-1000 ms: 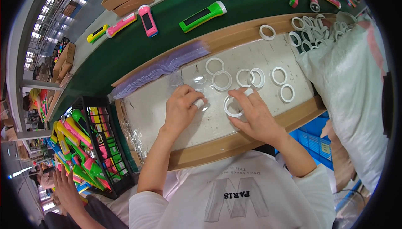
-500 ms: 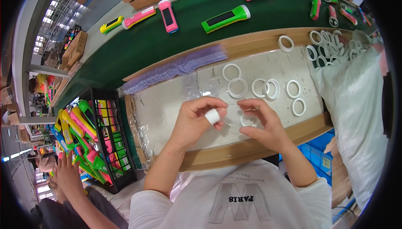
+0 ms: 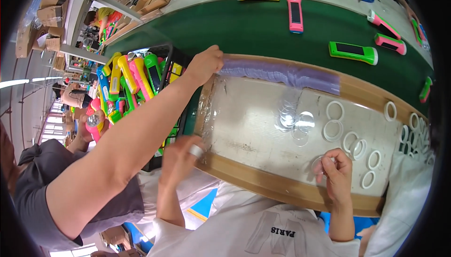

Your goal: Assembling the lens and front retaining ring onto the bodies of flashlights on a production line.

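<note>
My left hand [image 3: 178,159] is beside the left edge of the shallow tray [image 3: 282,191], smeared by motion, a white wrap [image 3: 196,151] around one digit. Whether those fingers hold anything cannot be made out. Over the tray's near right part, my right hand [image 3: 339,174] pinches a clear round disc [image 3: 317,165] between thumb and fingers. White rings [image 3: 333,130] lie to the right of it and beyond. Loose clear discs [image 3: 300,127] overlap in the tray's middle. Along its far wall runs a long row of purplish clear discs [image 3: 277,72].
From the left a co-worker's arm [image 3: 127,149] reaches across, its hand [image 3: 206,64] at the tray's far left corner. Behind that arm stands a black crate [image 3: 176,55] of colourful flashlights. More flashlights [image 3: 352,52] lie on the green belt [image 3: 225,26]. A white sack [image 3: 413,191] stands at right.
The view has swung left. My hands have parted, the left moving off to the tray's left edge. A co-worker's arm has come across to the tray's far left corner.
</note>
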Motion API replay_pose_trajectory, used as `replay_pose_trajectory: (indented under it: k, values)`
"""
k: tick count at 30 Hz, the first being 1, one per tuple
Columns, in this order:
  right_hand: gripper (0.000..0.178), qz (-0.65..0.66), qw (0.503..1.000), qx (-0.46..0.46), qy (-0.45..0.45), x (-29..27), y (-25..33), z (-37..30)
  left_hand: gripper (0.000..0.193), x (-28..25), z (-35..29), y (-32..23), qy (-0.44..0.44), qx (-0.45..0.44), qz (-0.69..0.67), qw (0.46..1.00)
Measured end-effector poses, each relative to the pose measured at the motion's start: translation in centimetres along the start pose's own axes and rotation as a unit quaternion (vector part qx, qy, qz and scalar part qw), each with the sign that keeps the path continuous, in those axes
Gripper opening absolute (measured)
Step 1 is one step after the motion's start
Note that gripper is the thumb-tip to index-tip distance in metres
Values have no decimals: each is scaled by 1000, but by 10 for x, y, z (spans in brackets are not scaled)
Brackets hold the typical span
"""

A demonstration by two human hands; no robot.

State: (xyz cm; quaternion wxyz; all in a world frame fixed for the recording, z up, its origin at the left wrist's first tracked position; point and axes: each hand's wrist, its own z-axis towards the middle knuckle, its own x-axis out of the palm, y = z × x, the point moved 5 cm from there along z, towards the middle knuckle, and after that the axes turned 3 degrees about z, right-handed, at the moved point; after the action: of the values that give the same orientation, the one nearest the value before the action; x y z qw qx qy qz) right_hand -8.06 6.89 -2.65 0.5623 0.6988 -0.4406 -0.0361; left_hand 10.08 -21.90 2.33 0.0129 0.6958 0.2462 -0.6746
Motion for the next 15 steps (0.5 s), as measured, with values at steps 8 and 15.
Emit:
replay_pose_trajectory:
  k: [8,15]
  values:
    - [14,-15,996,64,55,19,-11,-11,9,-43,133,72,-63,182,346,918]
    - [12,-34,996,45,65,27,-4,-29,10,-125,77,85,55,183,675,713]
